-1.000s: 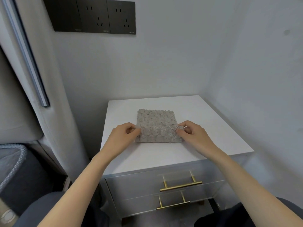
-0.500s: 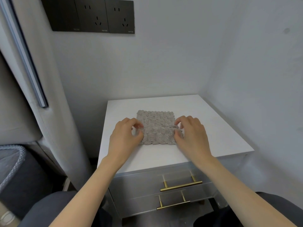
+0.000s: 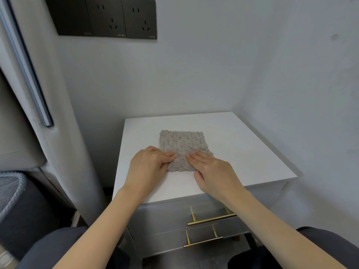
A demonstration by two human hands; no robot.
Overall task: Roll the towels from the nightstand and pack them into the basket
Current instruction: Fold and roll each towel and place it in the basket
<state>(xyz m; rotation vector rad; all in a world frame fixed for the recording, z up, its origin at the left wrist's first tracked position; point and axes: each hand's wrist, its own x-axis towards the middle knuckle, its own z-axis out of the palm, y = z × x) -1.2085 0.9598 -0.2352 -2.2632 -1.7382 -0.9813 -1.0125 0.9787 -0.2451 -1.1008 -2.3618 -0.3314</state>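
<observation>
A small grey textured towel (image 3: 183,143) lies flat on the white top of the nightstand (image 3: 242,144). Its near edge is turned over into a short roll. My left hand (image 3: 148,167) presses on the left end of that roll, fingers curled over it. My right hand (image 3: 212,170) lies on the right end, fingers stretched across the fold. The two hands almost meet at the roll's middle. At the far left edge a grey basket (image 3: 11,189) with a rope-like rim shows only in part.
The nightstand has two grey drawers with brass bar handles (image 3: 210,218). Walls close it in behind and to the right. A padded headboard panel (image 3: 58,133) stands to its left. Black wall sockets (image 3: 108,18) sit high on the back wall.
Both hands have moved inward from the towel's side edges onto the rolled near edge, and the roll has advanced slightly away from me over the flat part.
</observation>
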